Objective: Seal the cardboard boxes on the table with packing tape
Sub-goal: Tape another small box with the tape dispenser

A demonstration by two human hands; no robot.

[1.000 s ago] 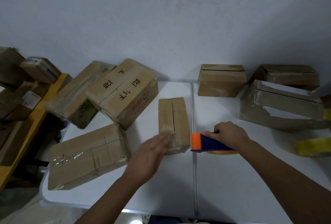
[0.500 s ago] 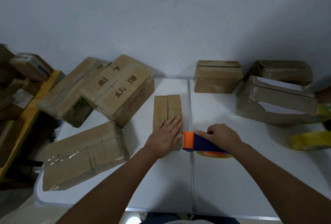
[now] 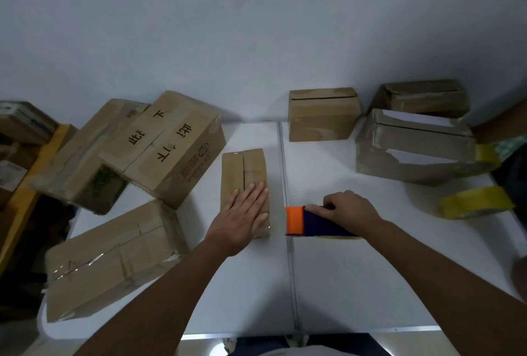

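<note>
Two hands: left hand (image 3: pixel 241 220) presses box (image 3: pixel 243 173), right hand (image 3: pixel 349 210) grasps dispenser (image 3: pixel 313 223).

Near end of small box (image 3: pixel 244 179) covered by left hand (image 3: pixel 241 217). Handle of tape dispenser (image 3: pixel 316 221) buried under right hand (image 3: pixel 349 211); roll beneath mostly hidden (yellow sliver only). Yellow tape roll (image 3: pixel 474 201) blurred at right. Stacked boxes (image 3: pixel 17 139) cut off by left edge. Red print on lettered box (image 3: pixel 168 147) too small to read.
</note>
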